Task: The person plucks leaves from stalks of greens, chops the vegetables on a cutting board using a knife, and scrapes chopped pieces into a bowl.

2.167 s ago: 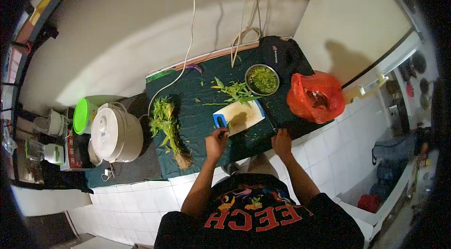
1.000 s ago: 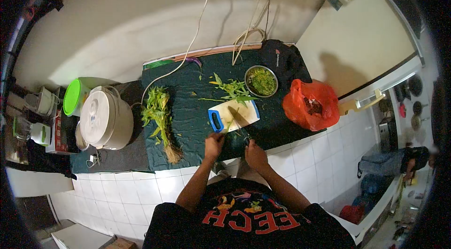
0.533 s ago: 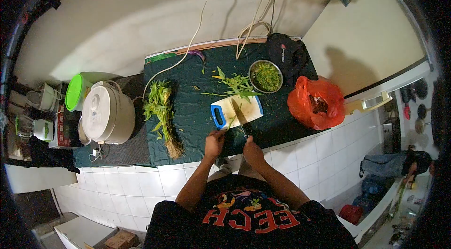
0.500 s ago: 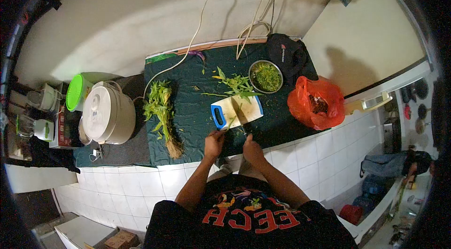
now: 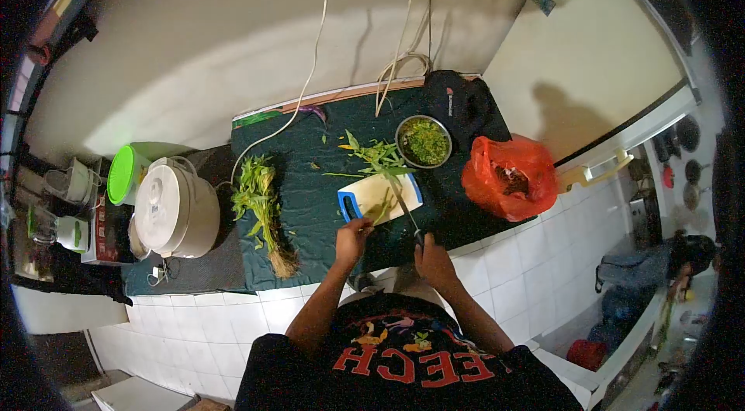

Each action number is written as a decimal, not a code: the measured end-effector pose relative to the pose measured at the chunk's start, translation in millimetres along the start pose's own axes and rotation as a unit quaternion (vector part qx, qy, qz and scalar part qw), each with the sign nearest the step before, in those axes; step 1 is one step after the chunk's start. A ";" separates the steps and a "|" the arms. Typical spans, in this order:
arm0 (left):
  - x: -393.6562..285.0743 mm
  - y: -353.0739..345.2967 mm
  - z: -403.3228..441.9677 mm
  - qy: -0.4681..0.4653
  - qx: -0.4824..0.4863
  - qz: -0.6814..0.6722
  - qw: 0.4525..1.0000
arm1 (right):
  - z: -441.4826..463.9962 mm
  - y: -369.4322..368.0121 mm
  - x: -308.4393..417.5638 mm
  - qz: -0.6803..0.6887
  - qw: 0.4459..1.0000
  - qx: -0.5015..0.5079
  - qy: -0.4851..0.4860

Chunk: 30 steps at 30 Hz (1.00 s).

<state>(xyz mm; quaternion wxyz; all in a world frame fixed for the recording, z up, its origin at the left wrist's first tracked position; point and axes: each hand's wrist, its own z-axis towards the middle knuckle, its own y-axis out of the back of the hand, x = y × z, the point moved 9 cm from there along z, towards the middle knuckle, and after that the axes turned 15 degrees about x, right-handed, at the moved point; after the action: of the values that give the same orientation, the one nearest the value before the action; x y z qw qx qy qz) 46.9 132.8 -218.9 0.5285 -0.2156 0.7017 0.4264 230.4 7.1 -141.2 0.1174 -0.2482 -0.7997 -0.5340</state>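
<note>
On the green-covered table lies a white cutting board (image 5: 360, 195) with a blue edge. My right hand (image 5: 436, 263) is closed round the dark handle of a knife (image 5: 407, 210), whose blade slants up and left over the board. Close to the board's near left corner, my left hand (image 5: 351, 242) pinches a green stem (image 5: 380, 213) that reaches onto the board, left of the blade. Loose leafy greens (image 5: 375, 155) lie just beyond the board. Behind it to the right is a metal bowl (image 5: 424, 142) of chopped greens. A rooted bunch of leafy greens (image 5: 268, 221) lies to the left.
A red plastic bag (image 5: 508, 182) stands open at the table's right, with a black bag (image 5: 459, 104) behind. A white rice cooker (image 5: 177, 208) and a green-lidded tub (image 5: 124, 175) stand at the left. A purple eggplant (image 5: 313, 111) and a white cable (image 5: 299, 104) lie toward the wall.
The camera view has shifted, moving the table slightly left and down. My right hand has drawn back to the right with the knife, and more of the blade shows. My left hand stays by the board.
</note>
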 end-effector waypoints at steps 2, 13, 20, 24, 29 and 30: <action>-11.9 -4.4 16.2 -0.018 0.013 0.056 0.998 | -10.9 -7.5 -0.8 -0.051 0.998 -0.011 0.032; 25.9 -15.5 43.1 0.017 0.039 0.096 0.994 | -6.1 -55.1 -7.7 -0.021 0.993 0.112 -0.033; 7.2 -10.9 28.6 -0.053 0.012 0.267 0.962 | 3.4 -67.5 -10.9 -0.037 0.992 0.112 -0.041; 43.3 -14.6 33.8 -0.012 0.005 0.111 0.994 | 10.4 -68.3 -13.0 -0.026 0.986 0.149 -0.073; 38.0 -11.0 32.0 0.048 0.007 -0.039 0.998 | 34.3 -108.6 -44.8 0.024 0.983 0.160 -0.082; 16.5 -4.9 28.5 0.054 0.010 0.083 0.995 | 46.2 -109.1 -46.3 0.020 0.991 0.126 -0.050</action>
<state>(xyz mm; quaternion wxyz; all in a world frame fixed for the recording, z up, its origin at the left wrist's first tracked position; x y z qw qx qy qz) 60.8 156.1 -238.2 0.4548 -0.1742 0.7486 0.4498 216.3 3.2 -267.6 0.1181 -0.2744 -0.8600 -0.4136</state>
